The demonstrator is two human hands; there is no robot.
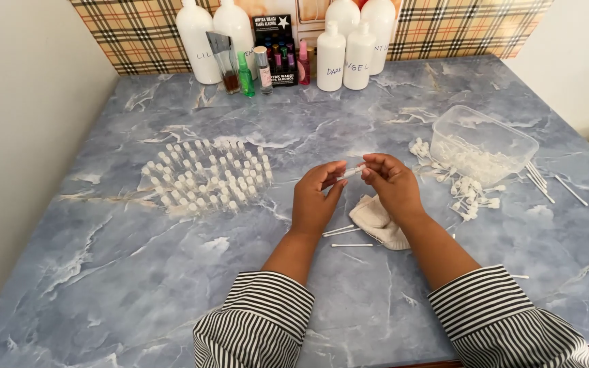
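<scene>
I see both hands raised over the table [138, 272], left hand [316, 197] and right hand [393, 185] pinching a small clear vial [352, 172] between fingertips; the fingers hide most of it. A cloth [376, 221] lies partly under the right wrist, thin sticks [349, 244] beside it. Left, a vial cluster [206, 176]; right, a tub [482, 144], contents indistinct.
</scene>
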